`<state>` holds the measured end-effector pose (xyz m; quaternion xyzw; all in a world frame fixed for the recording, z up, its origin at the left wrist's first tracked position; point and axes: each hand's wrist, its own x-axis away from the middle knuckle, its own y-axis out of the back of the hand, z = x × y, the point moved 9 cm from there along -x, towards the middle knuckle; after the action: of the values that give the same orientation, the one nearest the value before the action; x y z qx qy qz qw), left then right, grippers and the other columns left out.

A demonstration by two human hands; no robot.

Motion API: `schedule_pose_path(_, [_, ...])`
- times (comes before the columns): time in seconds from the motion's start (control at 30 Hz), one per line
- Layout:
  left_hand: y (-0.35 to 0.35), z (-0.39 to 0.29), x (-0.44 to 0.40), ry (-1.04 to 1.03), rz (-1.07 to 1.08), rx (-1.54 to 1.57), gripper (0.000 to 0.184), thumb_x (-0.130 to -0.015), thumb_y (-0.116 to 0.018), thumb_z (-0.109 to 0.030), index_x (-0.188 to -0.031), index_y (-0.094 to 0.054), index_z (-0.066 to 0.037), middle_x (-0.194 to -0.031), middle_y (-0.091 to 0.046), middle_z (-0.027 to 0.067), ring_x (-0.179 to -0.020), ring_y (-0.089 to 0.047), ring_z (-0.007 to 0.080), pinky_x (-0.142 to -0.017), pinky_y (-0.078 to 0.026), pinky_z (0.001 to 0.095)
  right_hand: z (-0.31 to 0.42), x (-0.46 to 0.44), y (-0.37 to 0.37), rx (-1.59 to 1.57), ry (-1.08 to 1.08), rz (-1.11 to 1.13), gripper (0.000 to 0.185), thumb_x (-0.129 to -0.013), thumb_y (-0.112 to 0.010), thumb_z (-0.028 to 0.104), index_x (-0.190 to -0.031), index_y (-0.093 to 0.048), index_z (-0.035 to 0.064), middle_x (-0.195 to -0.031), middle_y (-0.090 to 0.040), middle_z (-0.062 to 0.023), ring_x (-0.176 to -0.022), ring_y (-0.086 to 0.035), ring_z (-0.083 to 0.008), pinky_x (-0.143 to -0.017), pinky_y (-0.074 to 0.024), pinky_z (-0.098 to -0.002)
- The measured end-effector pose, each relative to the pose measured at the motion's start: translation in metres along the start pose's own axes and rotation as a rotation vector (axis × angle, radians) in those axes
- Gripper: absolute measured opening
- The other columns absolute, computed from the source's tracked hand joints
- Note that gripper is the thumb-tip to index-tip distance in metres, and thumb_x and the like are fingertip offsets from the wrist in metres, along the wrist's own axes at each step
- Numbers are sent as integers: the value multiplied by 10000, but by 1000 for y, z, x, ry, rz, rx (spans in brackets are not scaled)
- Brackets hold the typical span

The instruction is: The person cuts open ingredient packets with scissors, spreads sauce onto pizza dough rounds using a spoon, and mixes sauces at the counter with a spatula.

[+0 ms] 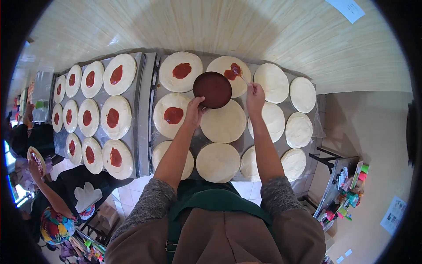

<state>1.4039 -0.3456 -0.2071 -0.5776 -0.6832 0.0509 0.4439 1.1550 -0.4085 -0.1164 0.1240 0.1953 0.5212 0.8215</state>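
My left hand (194, 111) grips the near left rim of a dark reddish-brown round bowl (212, 90), thumb on top, over the dough rounds. In my right hand (255, 97) is the handle of a spoon (244, 78); its head rests in or just above red sauce (235, 68) on a far dough round (241, 87). Red sauce also lies on a dough round (169, 72) at the far left and another dough round (161, 125) nearer me. The plain dough round (223, 123) below the bowl bears no sauce.
Several more plain dough rounds (271, 83) lie on the metal table (246, 104) to the right. A second table (140, 110) at left carries several sauced rounds (117, 119). Another person (55, 193) is at the far left, and a cluttered shelf (338, 187) stands at right.
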Motion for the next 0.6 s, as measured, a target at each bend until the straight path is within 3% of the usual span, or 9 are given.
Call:
schedule_pose_path(0.03, [-1,-1,2,-3,1,6,370,-828,-634,-245,-1131,-541,-55,-1113,-602,82,-995,-593,191,-843,-495,356,0,0,-5,177,24,-1,162,-920,-541,206,-899,-596,56,-718,-616,-109,-671,-627,-253,-597,-465,-426])
schedule_pose_path(0.13, [-2,-3,5,-9,1,18,370,-829,-632,-242,-1130,-540,-47,-1116,-601,86,-998,-593,190,-847,-495,356,15,3,-25,698,276,133,173,-916,-546,222,-916,-600,57,-773,-646,-123,-712,-648,-265,-602,-480,-395])
schedule_pose_path(0.23, [-2,0,2,-1,-3,25,365,-829,-632,-242,-1125,-540,-49,-1095,-602,74,-970,-591,180,-841,-489,345,36,10,-5,573,286,47,171,-915,-558,224,-924,-598,58,-777,-659,-112,-707,-657,-248,-605,-490,-390])
schedule_pose_path(0.33, [-5,4,1,3,-2,26,343,-825,-637,-243,-1102,-546,-61,-1054,-607,51,-926,-584,158,-812,-479,324,44,26,11,194,23,147,147,-916,-560,205,-918,-594,61,-741,-653,-98,-671,-653,-241,-596,-488,-378])
schedule_pose_path(0.43, [-11,7,-1,6,16,0,314,-822,-644,-244,-1073,-553,-78,-1015,-610,28,-889,-577,136,-783,-468,304,45,43,7,272,14,262,144,-918,-563,200,-913,-597,61,-706,-640,-88,-623,-642,-210,-585,-483,-340])
schedule_pose_path(0.53, [-18,9,-2,0,29,-30,292,-822,-647,-246,-1056,-560,-94,-996,-614,17,-878,-576,125,-775,-463,299,18,53,1,208,75,219,171,-913,-579,208,-895,-598,39,-674,-615,-33,-559,-586,-160,-556,-460,-298])
schedule_pose_path(0.6, [-20,10,-2,-6,38,-50,286,-824,-647,-248,-1053,-563,-99,-994,-616,15,-882,-580,125,-784,-463,303,-18,57,-7,-86,-207,297,161,-906,-593,207,-872,-603,50,-637,-550,25,-513,-499,-105,-502,-405,-260])
